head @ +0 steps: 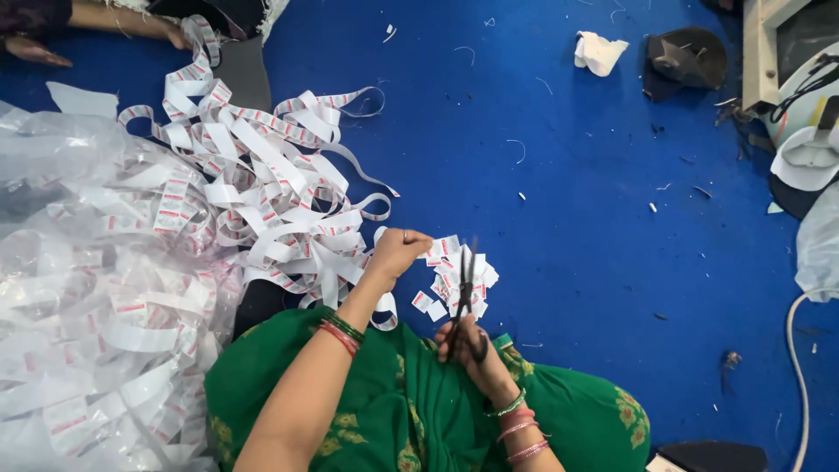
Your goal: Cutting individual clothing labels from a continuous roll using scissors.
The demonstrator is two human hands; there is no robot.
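We sit on the blue floor point(594, 218) with a green cloth point(419, 402) over our lap. Our left hand point(398, 251) is closed, pinching the end of a white label ribbon point(280, 201) that trails back into a loose tangle just to the left. Our right hand point(468, 345) is wrapped through the handles of black scissors point(463, 293), blades pointing away over a small heap of cut labels point(454, 278). The ribbon looks thin, light and floppy, so we judge it will curl and slide unless held close to the cut, taut between finger and thumb. The cut pieces look light enough to scatter at a breath. Clear plastic sheet point(70, 288) covers more ribbon at far left.
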